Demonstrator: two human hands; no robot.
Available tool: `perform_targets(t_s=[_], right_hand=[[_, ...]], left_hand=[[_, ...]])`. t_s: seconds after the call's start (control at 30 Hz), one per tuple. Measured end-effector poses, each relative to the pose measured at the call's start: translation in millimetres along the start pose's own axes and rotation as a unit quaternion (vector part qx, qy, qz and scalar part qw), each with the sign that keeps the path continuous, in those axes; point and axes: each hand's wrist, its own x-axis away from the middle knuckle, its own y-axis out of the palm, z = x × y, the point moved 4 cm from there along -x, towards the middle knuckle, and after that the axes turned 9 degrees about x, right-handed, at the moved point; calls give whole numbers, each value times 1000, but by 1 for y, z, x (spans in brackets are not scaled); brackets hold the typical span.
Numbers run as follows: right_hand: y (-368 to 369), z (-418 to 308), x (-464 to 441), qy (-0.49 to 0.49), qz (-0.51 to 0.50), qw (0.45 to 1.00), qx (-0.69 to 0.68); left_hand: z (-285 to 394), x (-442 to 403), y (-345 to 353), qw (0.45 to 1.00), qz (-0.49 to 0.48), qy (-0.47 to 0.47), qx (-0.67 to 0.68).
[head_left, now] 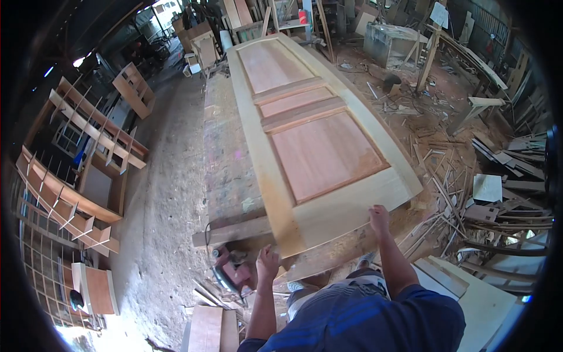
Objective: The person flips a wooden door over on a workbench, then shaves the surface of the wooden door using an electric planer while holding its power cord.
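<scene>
One panelled door (329, 144) flat on counter (226, 146), long axis running away, ahead of right hand (379, 217) and left hand (268, 263). Right nearer, at door's near edge; left just beside near left corner, contact uncertain. Grip of each: fingers curled, cannot tell whether closed on anything. Off to left, wooden shelf unit (130, 88), open compartments, contents too small to tell.

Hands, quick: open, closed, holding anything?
Left hand: curled closed beside the panel door; contents hidden.
Right hand: curled at the panel door's near edge; grip unclear.
</scene>
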Motion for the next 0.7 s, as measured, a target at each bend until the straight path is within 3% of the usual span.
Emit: perform_targets(t_s=[0.13,0.23,0.33,0.43,0.47,0.53,0.63,0.7], right_hand=[[-84,25,-67,86,175,963,185],[-127,24,-113,131,186,940,254],[-147,51,-170,55,140,949,278],[-157,86,-214,146,24,966,214],[-155,102,-222,191,-20,977,90],[-147,148,-240,273,-102,945,-147],[-101,225,-265,204,-82,923,-317],[-106,215,-251,219,-57,908,-352]], left_hand=[[15,-26,76,986,93,-120,-63],[-11,-46,96,963,173,-175,-113],[9,-43,103,941,170,-227,-182],[19,-47,108,937,174,-229,-197],[12,-49,106,937,171,-227,-201],[-8,-64,102,933,166,-214,-236],[3,-46,108,929,178,-218,-241],[27,-43,112,934,174,-218,-221]])
